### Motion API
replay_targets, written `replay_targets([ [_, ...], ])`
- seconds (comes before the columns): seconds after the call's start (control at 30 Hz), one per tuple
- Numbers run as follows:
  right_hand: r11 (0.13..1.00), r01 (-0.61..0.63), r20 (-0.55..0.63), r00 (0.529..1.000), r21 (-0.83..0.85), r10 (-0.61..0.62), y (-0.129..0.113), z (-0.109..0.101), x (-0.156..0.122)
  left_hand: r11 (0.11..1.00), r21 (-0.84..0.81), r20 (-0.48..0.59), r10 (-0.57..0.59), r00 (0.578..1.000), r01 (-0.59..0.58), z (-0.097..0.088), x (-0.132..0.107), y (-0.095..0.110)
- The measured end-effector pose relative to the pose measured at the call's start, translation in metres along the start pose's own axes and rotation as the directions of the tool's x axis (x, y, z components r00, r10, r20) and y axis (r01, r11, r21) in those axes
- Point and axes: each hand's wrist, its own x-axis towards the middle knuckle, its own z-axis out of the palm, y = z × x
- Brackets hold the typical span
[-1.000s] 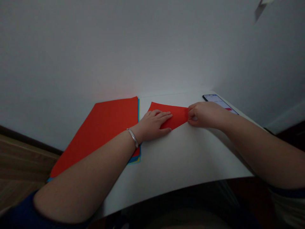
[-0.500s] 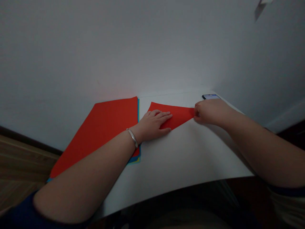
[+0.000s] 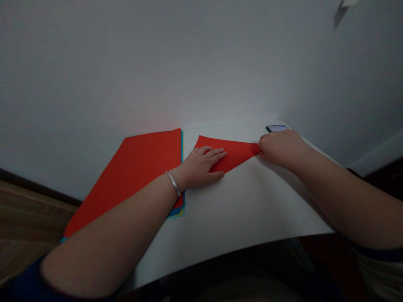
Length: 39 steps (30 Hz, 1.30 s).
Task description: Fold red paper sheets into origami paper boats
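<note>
A folded piece of red paper [image 3: 237, 152] lies on the white table [image 3: 239, 214], narrowing to a point on its right side. Flat across its left part rests my left hand [image 3: 204, 167], fingers spread and pressing it down. My right hand [image 3: 273, 147] is curled closed at the narrow right tip, which disappears under the fingers; how they hold it is partly hidden. Left of the folded piece, a stack of coloured paper [image 3: 151, 159] has a red sheet on top, with blue and yellow edges showing beneath. My left forearm crosses over this stack.
A phone [image 3: 273, 128] with a lit screen lies behind my right hand, near the table's far right. A pale wall [image 3: 195, 63] rises directly behind the table. Wooden furniture [image 3: 28, 222] stands at the left.
My right hand has shifted slightly right along the tip of the folded red paper, uncovering a little more of it. My left hand keeps its place on the paper.
</note>
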Motion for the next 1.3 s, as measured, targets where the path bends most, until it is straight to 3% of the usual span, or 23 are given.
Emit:
replay_targets([
  [0.2,0.994,0.106,-0.196,0.975,0.015,-0.101,-0.01,0.002,-0.007,1.0,0.001,-0.05,0.022,0.999,-0.022,0.002,0.0,0.001],
  [0.37,0.887,0.462,-0.257,0.858,0.006,-0.445,-0.015,0.006,-0.001,1.0,0.013,-0.121,0.026,0.992,-0.024,0.001,0.0,0.005],
  [0.5,0.867,0.497,-0.254,0.837,-0.02,-0.486,-0.019,0.006,0.002,0.998,0.035,-0.17,0.062,0.984,-0.057,-0.002,0.0,0.006],
  [0.7,0.895,0.446,-0.325,0.846,-0.005,-0.423,-0.024,0.001,-0.002,0.985,0.116,-0.218,0.151,0.964,-0.128,-0.006,-0.001,0.012],
  [0.9,0.939,0.334,-0.507,0.825,0.079,-0.25,-0.028,0.003,-0.003,0.975,0.217,-0.278,0.106,0.955,-0.045,-0.01,-0.001,0.016],
  [1.17,0.828,0.46,-0.655,0.739,0.32,-0.157,-0.044,0.014,-0.003,0.961,0.272,-0.359,0.145,0.922,-0.045,-0.006,0.002,0.013],
  [1.3,0.801,0.461,-0.645,0.753,0.382,-0.126,-0.046,0.013,-0.002,0.961,0.273,-0.334,0.135,0.933,-0.041,-0.007,0.004,0.013],
])
